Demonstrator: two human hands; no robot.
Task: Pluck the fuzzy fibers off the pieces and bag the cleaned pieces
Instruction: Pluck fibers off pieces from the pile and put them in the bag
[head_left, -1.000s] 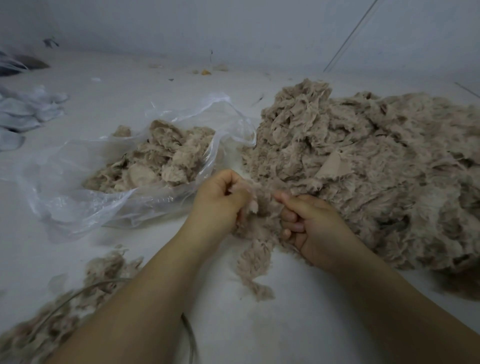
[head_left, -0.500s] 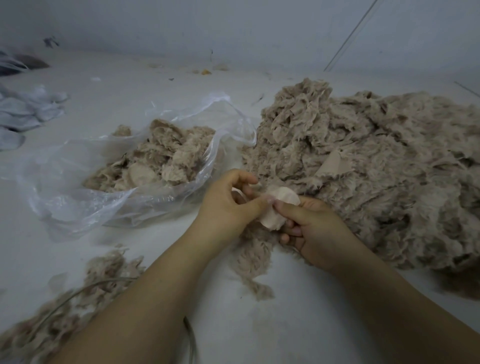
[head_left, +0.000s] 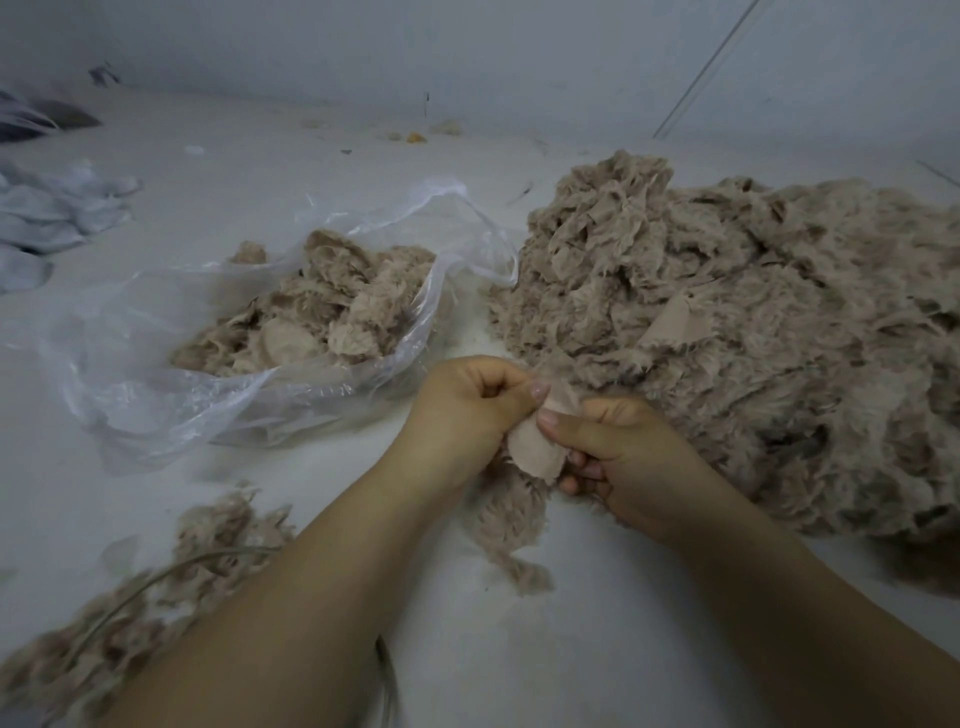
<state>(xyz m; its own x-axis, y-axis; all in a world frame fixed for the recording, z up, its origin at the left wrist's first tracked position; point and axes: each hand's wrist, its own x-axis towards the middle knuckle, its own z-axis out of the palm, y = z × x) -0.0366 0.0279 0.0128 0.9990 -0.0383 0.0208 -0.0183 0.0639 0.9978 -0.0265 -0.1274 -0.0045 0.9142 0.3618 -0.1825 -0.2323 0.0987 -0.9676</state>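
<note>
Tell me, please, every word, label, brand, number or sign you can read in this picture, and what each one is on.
None: no readable text shows anywhere.
The clear plastic bag is unprinted.
The piece held between the left hand and the right hand bears no label.
The fuzzy heap shows no tags.

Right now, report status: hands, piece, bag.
Left hand and right hand both pinch one beige piece, fuzz hanging below. Clear bag open at left, partly filled. Nothing blocks the way to it.
</note>
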